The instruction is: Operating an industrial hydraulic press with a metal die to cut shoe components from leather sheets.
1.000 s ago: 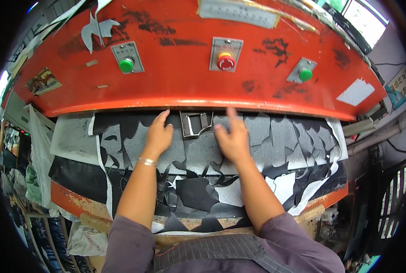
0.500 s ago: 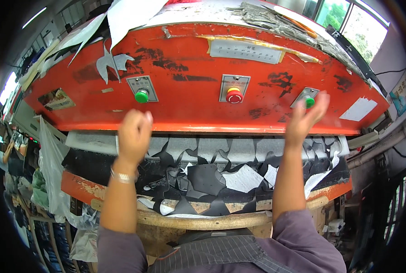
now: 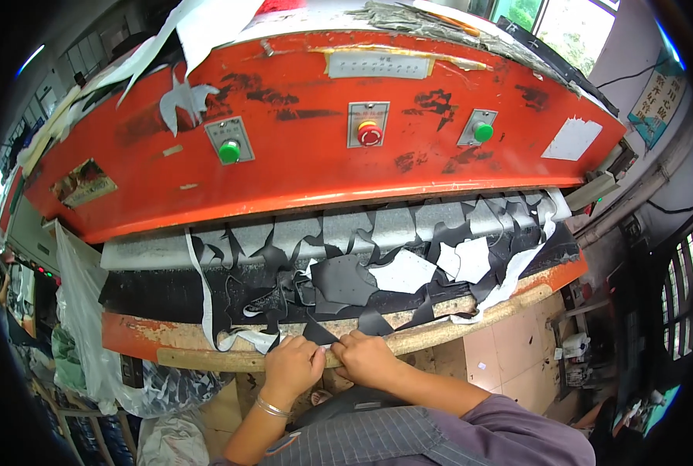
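A black sheet with a white back (image 3: 454, 234), probably leather or synthetic leather, lies cut into a ragged web across the press bed. At its near edge my left hand (image 3: 292, 366) is closed, fingers curled over the material by the wooden rail. Just right of it, my right hand (image 3: 366, 360) is closed on the same edge. A pointed black flap shows between the two hands; their fingertips are partly hidden. Beyond them lie a dark cut panel (image 3: 343, 281) and a white cut piece (image 3: 403, 272), with another white piece (image 3: 471, 260) farther right.
The red press front (image 3: 300, 167) rises behind the bed. It carries a left green button (image 3: 229, 151), a red stop button (image 3: 370, 134) and a right green button (image 3: 482, 131). A wooden rail (image 3: 440, 334) edges the bed. Clear plastic (image 3: 82, 311) hangs at left.
Both hands have come down from near the green buttons to the sheet's near edge and closed there. The right hand has moved left beside the left one. The view has shifted and tilted.
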`<act>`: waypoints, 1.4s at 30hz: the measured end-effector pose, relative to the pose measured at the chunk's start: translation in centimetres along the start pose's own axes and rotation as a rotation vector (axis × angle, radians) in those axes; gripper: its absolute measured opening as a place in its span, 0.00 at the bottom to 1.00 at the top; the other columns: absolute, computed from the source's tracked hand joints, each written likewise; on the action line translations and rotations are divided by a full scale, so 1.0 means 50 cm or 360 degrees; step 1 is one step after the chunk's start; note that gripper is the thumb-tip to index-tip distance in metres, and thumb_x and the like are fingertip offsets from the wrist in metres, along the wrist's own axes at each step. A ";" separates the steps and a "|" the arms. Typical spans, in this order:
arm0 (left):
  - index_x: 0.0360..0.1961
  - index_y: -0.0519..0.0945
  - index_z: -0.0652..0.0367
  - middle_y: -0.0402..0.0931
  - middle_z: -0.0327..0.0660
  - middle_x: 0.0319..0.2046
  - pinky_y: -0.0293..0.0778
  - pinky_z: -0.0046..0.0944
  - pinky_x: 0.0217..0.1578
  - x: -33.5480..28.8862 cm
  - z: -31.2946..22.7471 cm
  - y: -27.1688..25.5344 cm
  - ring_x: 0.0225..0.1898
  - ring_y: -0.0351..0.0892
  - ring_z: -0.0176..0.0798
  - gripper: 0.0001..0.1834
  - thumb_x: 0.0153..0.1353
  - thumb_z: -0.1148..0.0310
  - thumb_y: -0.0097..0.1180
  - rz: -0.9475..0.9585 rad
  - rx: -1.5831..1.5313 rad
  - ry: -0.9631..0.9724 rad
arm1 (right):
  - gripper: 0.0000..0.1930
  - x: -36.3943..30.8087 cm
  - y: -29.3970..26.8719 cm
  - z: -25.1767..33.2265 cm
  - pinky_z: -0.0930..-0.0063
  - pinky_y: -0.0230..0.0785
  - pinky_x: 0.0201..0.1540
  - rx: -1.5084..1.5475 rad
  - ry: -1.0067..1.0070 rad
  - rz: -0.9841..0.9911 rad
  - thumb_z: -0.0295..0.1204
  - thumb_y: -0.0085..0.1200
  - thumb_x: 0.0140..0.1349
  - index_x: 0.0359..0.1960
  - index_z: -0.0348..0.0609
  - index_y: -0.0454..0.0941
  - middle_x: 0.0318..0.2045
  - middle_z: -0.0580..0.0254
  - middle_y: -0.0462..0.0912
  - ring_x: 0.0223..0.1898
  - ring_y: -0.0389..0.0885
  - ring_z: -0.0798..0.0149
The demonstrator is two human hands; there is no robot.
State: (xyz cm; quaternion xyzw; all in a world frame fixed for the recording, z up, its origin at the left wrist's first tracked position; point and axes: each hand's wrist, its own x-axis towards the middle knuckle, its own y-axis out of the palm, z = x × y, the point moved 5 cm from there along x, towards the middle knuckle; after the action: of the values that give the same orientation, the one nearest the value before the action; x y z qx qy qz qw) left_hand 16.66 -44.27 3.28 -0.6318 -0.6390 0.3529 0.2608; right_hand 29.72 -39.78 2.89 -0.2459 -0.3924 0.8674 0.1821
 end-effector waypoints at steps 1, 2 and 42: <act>0.22 0.82 0.54 0.75 0.40 0.22 0.73 0.43 0.29 0.000 -0.001 0.002 0.27 0.76 0.46 0.05 0.50 0.66 0.60 -0.0028 0.0030 0.0002 | 0.14 -0.002 0.000 0.002 0.66 0.75 0.37 -0.0009 0.0001 0.0001 0.33 0.62 0.43 0.32 0.40 0.79 0.32 0.56 0.80 0.39 0.80 0.57; 0.21 0.82 0.53 0.75 0.39 0.21 0.73 0.43 0.27 -0.002 0.002 0.009 0.27 0.76 0.46 0.04 0.48 0.66 0.60 -0.0051 -0.0005 0.0001 | 0.14 -0.007 -0.002 0.002 0.67 0.76 0.37 -0.0021 0.0022 0.0000 0.33 0.61 0.43 0.32 0.40 0.79 0.32 0.56 0.80 0.38 0.80 0.57; 0.33 0.74 0.58 0.72 0.33 0.22 0.68 0.28 0.21 0.169 0.235 0.110 0.20 0.73 0.26 0.07 0.61 0.68 0.60 0.0466 -0.1174 -0.0234 | 0.24 0.303 -0.067 -0.164 0.57 0.61 0.57 0.0517 0.0359 -0.0775 0.51 0.53 0.54 0.32 0.38 0.82 0.41 0.41 0.77 0.52 0.69 0.42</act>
State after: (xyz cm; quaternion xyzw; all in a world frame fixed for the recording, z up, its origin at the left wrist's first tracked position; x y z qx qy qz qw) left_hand 10.37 -37.60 -9.18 -0.7404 -0.6429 0.1777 -0.0830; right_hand 22.48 -25.13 -3.50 -0.2070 -0.2733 0.8168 0.4639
